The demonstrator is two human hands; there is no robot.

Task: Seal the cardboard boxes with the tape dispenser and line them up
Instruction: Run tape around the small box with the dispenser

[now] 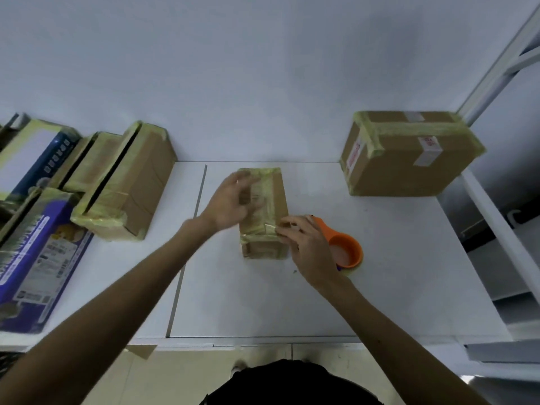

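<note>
Dark clothing fills the bottom centre, and two bare forearms reach up from it over the white table. At mid-frame lies the small brown cardboard box bound in yellowish tape. The left hand, blurred, hovers over its top with fingers spread and relaxed. The right hand presses its fingers on the box's near right corner, partly covering the orange round tape dispenser just beside the box. A larger taped cardboard box sits upper right; taped cartons line the left.
</note>
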